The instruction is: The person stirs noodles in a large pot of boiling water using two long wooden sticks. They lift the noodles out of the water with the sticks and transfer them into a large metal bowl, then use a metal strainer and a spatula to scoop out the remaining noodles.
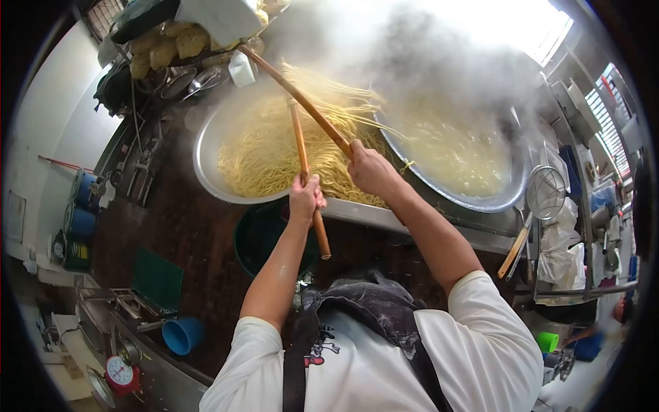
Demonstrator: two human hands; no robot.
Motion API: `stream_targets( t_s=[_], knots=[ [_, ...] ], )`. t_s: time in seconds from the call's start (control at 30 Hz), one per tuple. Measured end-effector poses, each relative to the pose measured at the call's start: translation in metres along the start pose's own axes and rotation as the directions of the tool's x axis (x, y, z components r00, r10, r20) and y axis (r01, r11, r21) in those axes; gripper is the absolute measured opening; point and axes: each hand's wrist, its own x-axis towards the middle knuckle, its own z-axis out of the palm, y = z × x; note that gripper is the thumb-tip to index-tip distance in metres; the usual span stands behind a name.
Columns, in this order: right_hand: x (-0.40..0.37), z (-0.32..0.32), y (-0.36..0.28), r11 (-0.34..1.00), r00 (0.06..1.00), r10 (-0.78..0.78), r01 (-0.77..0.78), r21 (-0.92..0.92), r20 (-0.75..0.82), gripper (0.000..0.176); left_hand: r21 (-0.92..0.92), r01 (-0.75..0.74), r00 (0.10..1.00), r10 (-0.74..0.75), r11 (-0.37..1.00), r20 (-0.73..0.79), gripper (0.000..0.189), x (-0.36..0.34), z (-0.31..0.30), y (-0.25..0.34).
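Head view, and both hands are on the sticks. The left hand (306,199) is wrapped in a closed fist around the shorter wooden stick (299,144). It grips low on the shaft, so the butt end pokes out below the fist and the tip is down in the noodles (268,154). The right hand (369,168) is closed tight around the end of the longer stick (295,93). That one runs up and to the left at a slant, crossing over the top of the shorter one.

A hank of pale yellow strands is draped over the longer stick and trails off to the right. The main heap lies in the wide metal basin (203,161), filling most of it, right in front of the person.

Just beside the basin on the right sits a big round pot (491,202), its rim touching or nearly touching the basin's. More strands are in its cloudy water, and thick steam (439,62) rolls up and blurs everything behind it. A wire skimmer (546,192) with a wooden handle leans at the pot's right edge.

Below the basin, partly tucked under its rim, is a dark green tub (261,237). A blue cup (182,335) lies on its side near the lower left, with a red dial scale (121,374) further down and blue drums (82,206) well off to the left. The dark worktop (185,220) spreads between them.
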Motion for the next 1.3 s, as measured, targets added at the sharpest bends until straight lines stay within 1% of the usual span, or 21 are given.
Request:
stream_targets(
  t_s=[0.1,0.17,0.23,0.27,0.33,0.37,0.43,0.5,0.57,0.63,0.7,0.73,0.77,0.83,0.9,0.97,1.07,1.13,1.17,1.23,1.3],
  knots=[
    [-0.021,0.010,-0.001,0.995,0.994,0.096,-0.096,-0.006,0.059,0.026,0.079,0.065,0.996,-0.060,0.995,-0.059,0.023,-0.033,-0.076,-0.010],
    [-0.047,0.023,0.020,0.980,0.978,0.188,-0.181,-0.087,0.087,0.027,0.206,0.166,0.979,-0.136,0.964,-0.149,0.017,-0.068,-0.128,-0.017],
    [-0.084,0.024,0.041,0.949,0.949,0.306,-0.297,-0.107,0.074,0.029,0.425,0.235,0.965,-0.157,0.874,-0.211,0.053,-0.108,-0.187,-0.006],
    [-0.103,0.025,0.060,0.930,0.930,0.356,-0.342,-0.136,0.096,0.030,0.543,0.251,0.967,-0.180,0.802,-0.180,0.067,-0.124,-0.227,0.008],
    [-0.147,0.009,0.072,0.895,0.897,0.428,-0.403,-0.193,0.112,0.032,0.613,0.298,0.953,-0.261,0.732,-0.151,0.064,-0.165,-0.278,0.072],
    [-0.170,-0.001,0.080,0.877,0.879,0.466,-0.443,-0.186,0.104,0.034,0.707,0.307,0.948,-0.273,0.637,-0.165,0.063,-0.190,-0.286,0.116],
    [-0.219,-0.034,0.081,0.873,0.888,0.458,-0.439,-0.213,0.046,0.035,0.707,0.489,0.863,-0.403,0.511,-0.305,0.062,-0.242,-0.275,0.206],
    [-0.263,-0.075,0.081,0.826,0.833,0.539,-0.497,-0.265,0.121,0.036,0.829,0.490,0.820,-0.466,0.269,-0.333,0.063,-0.279,-0.279,0.250],
    [-0.299,-0.105,0.072,0.762,0.745,0.636,-0.566,-0.315,0.201,0.035,0.852,0.489,0.786,-0.517,0.186,-0.338,0.063,-0.301,-0.275,0.263],
    [-0.326,-0.104,0.080,0.727,0.695,0.668,-0.535,-0.431,0.266,0.034,0.868,0.474,0.762,-0.562,0.147,-0.321,0.062,-0.301,-0.264,0.247],
    [-0.338,-0.073,0.089,0.739,0.706,0.659,-0.543,-0.400,0.259,0.034,0.938,0.342,0.842,-0.465,0.064,-0.275,0.060,-0.287,-0.243,0.211],
    [-0.333,-0.052,0.090,0.719,0.671,0.686,-0.567,-0.401,0.282,0.035,0.942,0.330,0.849,-0.454,0.054,-0.271,0.059,-0.275,-0.237,0.188],
    [-0.327,-0.030,0.086,0.729,0.664,0.683,-0.588,-0.350,0.306,0.035,0.946,0.322,0.857,-0.439,0.050,-0.268,0.057,-0.261,-0.234,0.158],
    [-0.314,0.021,0.084,0.763,0.719,0.646,-0.597,-0.248,0.257,0.035,0.989,0.092,0.965,-0.257,0.117,-0.060,0.054,-0.231,-0.245,0.089],
    [-0.302,0.077,0.094,0.764,0.727,0.640,-0.636,-0.107,0.250,0.036,0.968,0.161,0.952,-0.290,0.191,-0.102,0.053,-0.203,-0.236,0.047],
    [-0.284,0.114,0.083,0.747,0.725,0.646,-0.665,-0.005,0.239,0.038,0.972,0.123,0.965,-0.251,0.202,-0.070,0.054,-0.186,-0.232,0.025],
    [-0.279,0.139,0.078,0.743,0.739,0.645,-0.666,0.067,0.196,0.039,0.984,0.049,0.979,-0.206,0.170,-0.013,0.056,-0.188,-0.231,0.045],
    [-0.282,0.131,0.065,0.730,0.720,0.672,-0.683,0.005,0.173,0.039,0.996,0.035,0.974,-0.227,0.081,-0.016,0.058,-0.202,-0.240,0.081],
    [-0.283,0.118,0.057,0.682,0.658,0.725,-0.728,-0.071,0.204,0.038,0.997,0.025,0.974,-0.226,0.072,-0.008,0.058,-0.207,-0.244,0.100],
    [-0.293,0.097,0.048,0.664,0.642,0.740,-0.745,-0.063,0.200,0.037,0.995,0.018,0.954,-0.298,-0.095,-0.045,0.058,-0.214,-0.253,0.125],
    [-0.298,0.098,0.055,0.663,0.635,0.741,-0.744,-0.084,0.220,0.036,0.998,-0.006,0.950,-0.313,-0.068,-0.016,0.060,-0.203,-0.253,0.113]
  ],
)
